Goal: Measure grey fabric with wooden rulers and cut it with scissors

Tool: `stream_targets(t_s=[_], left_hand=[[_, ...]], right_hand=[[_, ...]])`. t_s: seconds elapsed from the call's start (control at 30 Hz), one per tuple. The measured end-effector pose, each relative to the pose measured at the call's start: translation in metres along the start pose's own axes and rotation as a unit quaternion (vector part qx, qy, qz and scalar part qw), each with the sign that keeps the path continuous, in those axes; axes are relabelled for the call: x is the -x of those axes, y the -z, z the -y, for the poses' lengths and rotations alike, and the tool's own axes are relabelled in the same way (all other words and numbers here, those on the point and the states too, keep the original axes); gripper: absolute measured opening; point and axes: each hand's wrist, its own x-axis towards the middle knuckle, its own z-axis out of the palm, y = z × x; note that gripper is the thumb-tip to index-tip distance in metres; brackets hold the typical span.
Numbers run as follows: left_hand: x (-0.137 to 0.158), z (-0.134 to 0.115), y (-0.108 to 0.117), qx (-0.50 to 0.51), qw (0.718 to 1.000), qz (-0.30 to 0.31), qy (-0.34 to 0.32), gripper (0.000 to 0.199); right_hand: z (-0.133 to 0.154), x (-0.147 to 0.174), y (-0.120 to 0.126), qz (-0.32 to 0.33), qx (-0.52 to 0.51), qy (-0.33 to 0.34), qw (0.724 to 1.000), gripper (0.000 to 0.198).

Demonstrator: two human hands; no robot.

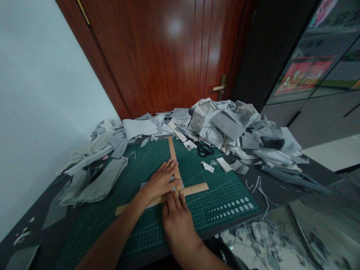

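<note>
We look down on two hands at work over a green mat. A grey patch lies on the mat, mostly covered by the hands and by two strips of wooden ruler: a far-reaching strip and a cross strip. They meet near the fingertips; we cannot tell whether they are joined. The left hand is spread flat, its fingers resting on the far-reaching strip, clenched on nothing. The right hand lies with fingers extended onto the cross strip near the meeting point, pressing rather than grasping, as far as we can see. We judge the step in hand to be aligning the ruler over the patch; the next move calls for steady pressure, lest the patch slip. Scissors lie beyond, beside heaped cloth.
</note>
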Motion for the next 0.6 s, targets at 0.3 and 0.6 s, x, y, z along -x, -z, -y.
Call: stream_targets(t_s=[0.3,0.6], left_hand=[[0.002,-0.007,0.009,0.02,0.999,0.036,0.025,0.079],[0.004,-0.008,0.013,0.022,0.998,0.054,0.024,0.084]], right_hand=[[-0.001,0.0,0.001,-0.005,-0.01,0.001,1.0,0.041],[-0.001,0.001,0.002,-0.022,0.029,0.009,0.999,0.038]])
